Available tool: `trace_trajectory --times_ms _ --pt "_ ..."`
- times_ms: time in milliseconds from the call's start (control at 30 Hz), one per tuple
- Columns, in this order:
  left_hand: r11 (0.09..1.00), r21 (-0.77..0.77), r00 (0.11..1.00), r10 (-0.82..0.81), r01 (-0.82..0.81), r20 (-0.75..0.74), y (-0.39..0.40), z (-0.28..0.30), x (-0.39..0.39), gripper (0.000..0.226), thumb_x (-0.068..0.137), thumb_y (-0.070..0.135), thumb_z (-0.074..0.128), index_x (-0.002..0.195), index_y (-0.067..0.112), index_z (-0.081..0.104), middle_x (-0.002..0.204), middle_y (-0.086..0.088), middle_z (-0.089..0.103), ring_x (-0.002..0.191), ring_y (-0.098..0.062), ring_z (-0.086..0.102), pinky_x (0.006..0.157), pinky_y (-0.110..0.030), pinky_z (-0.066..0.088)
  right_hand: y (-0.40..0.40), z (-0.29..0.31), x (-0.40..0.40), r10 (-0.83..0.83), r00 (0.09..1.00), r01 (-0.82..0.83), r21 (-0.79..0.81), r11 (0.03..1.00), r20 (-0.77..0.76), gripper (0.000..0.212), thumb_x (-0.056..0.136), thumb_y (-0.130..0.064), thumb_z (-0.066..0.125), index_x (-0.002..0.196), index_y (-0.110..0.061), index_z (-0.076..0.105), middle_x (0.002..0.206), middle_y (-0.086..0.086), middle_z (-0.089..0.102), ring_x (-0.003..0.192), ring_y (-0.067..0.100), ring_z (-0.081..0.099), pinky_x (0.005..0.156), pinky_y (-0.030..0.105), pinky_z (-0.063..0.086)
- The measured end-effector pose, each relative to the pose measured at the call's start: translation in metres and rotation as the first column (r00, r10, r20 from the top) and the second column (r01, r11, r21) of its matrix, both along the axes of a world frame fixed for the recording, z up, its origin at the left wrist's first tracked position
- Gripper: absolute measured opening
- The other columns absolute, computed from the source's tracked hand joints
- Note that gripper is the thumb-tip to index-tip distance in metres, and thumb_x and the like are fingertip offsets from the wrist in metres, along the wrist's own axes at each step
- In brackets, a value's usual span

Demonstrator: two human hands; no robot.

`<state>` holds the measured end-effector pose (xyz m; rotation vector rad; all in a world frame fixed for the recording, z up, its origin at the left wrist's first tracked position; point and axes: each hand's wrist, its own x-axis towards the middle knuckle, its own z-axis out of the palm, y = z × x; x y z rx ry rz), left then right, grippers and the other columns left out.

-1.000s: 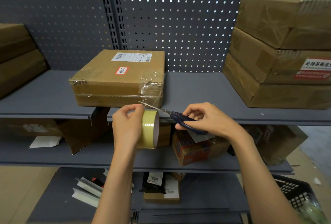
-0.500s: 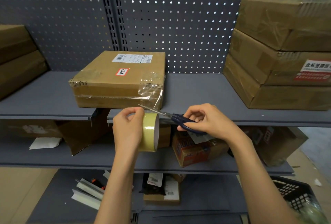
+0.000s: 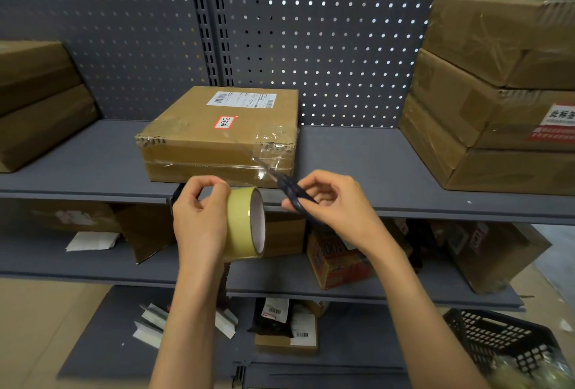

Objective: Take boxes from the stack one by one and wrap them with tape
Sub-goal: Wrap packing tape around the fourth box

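Note:
A flat cardboard box (image 3: pixel 217 136) with a white shipping label and a red-edged sticker lies on the grey shelf (image 3: pixel 357 158), clear tape wrapped over its right front corner. In front of it my left hand (image 3: pixel 199 217) grips a roll of yellowish tape (image 3: pixel 245 223). My right hand (image 3: pixel 336 205) holds dark-handled scissors (image 3: pixel 289 192), blurred, with the blades pointing up-left toward the box's taped corner. A stack of three taped boxes (image 3: pixel 485 127) stands at the right of the shelf.
Two more stacked boxes (image 3: pixel 37 105) sit at the shelf's left end. The perforated back panel (image 3: pixel 311 46) closes the rear. Lower shelves hold an orange carton (image 3: pixel 336 261), cardboard and paper scraps. A black plastic basket (image 3: pixel 504 342) stands at the bottom right.
The scissors have swung from lying nearly level over the tape roll to pointing up toward the box's taped corner. The left hand and the roll have barely moved.

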<state>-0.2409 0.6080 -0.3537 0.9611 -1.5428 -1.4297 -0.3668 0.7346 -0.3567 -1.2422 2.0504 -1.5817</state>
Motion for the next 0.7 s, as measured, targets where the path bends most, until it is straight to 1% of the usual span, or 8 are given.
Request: trace_trajectory --times_ms 100,167,267,367,433,533,600,700 --pt "1.000 -0.013 1.000 -0.015 0.014 -0.014 0.002 0.004 0.004 0.014 0.092 0.015 0.054 0.082 0.023 0.060 0.073 0.007 0.051 0.068 -0.006 0.046 0.064 -0.028 0.036 -0.008 0.009 0.004 -0.136 0.990 0.139 -0.179 0.974 0.028 0.018 0.075 -0.020 0.080 0.085 -0.017 0.066 0.074 -0.006 0.068 0.065 -0.002 0.059 0.059 0.011 0.044" --pt "0.999 -0.021 0.999 -0.045 0.045 -0.012 0.004 0.005 0.005 0.013 0.093 0.017 0.054 0.084 0.024 0.060 0.072 0.006 0.051 0.068 -0.006 0.046 0.063 -0.026 0.036 -0.007 0.013 -0.002 -0.294 0.956 0.289 -0.211 0.934 0.010 0.016 0.080 -0.020 0.076 0.090 -0.018 0.063 0.080 -0.010 0.066 0.066 -0.006 0.059 0.059 0.009 0.044" --pt "0.995 -0.063 0.997 -0.073 0.073 -0.007 0.006 0.005 0.005 0.008 0.094 0.019 0.054 0.090 0.022 0.061 0.070 0.006 0.051 0.067 -0.004 0.046 0.066 -0.026 0.036 -0.001 0.011 -0.018 -0.494 0.866 0.485 -0.119 0.867 -0.071 0.020 0.087 -0.027 0.067 0.103 -0.018 0.060 0.093 -0.006 0.064 0.077 -0.001 0.061 0.065 0.011 0.047" --pt "0.993 -0.083 0.996 -0.084 0.083 -0.013 0.005 0.004 0.003 0.009 0.094 0.020 0.055 0.097 0.018 0.063 0.063 0.010 0.050 0.063 -0.003 0.046 0.069 -0.026 0.038 0.002 0.001 -0.036 -0.598 0.775 0.618 0.044 0.785 -0.204 0.029 0.092 -0.027 0.062 0.113 -0.008 0.059 0.107 0.008 0.063 0.098 0.020 0.060 0.083 0.031 0.049" --pt "0.990 -0.108 0.995 -0.096 0.094 -0.017 0.005 0.005 0.002 0.010 0.094 0.024 0.056 0.098 0.019 0.063 0.054 0.013 0.049 0.058 0.000 0.045 0.067 -0.025 0.037 0.000 0.000 -0.042 -0.602 0.729 0.667 0.143 0.731 -0.327 0.031 0.093 -0.025 0.061 0.116 -0.004 0.060 0.110 0.012 0.063 0.103 0.028 0.059 0.089 0.039 0.048" --pt "0.977 -0.190 0.995 -0.098 0.097 0.007 0.008 0.008 -0.001 0.010 0.094 0.028 0.056 0.099 0.020 0.061 0.058 0.013 0.053 0.053 0.009 0.046 0.059 -0.016 0.038 -0.006 0.003 -0.043 -0.553 0.710 0.686 0.253 0.682 -0.435 0.029 0.094 -0.023 0.060 0.113 -0.001 0.060 0.110 0.016 0.063 0.102 0.033 0.059 0.080 0.037 0.046" --pt "0.966 -0.235 0.994 -0.105 0.106 0.016 0.010 0.011 -0.002 0.011 0.095 0.030 0.056 0.099 0.021 0.060 0.061 0.011 0.050 0.052 0.008 0.045 0.054 -0.008 0.037 -0.009 0.004 -0.043 -0.500 0.713 0.681 0.314 0.662 -0.492 0.027 0.095 -0.021 0.058 0.112 0.000 0.059 0.112 0.017 0.061 0.103 0.034 0.057 0.077 0.035 0.043" --pt "0.962 -0.245 0.993 -0.117 0.117 0.015 0.011 0.012 -0.003 0.013 0.094 0.036 0.056 0.098 0.023 0.059 0.059 0.013 0.049 0.054 0.005 0.045 0.060 -0.021 0.038 -0.011 0.000 -0.044 -0.429 0.714 0.672 0.370 0.641 -0.554 0.025 0.097 -0.018 0.055 0.111 0.001 0.059 0.114 0.018 0.060 0.105 0.034 0.056 0.072 0.031 0.036"
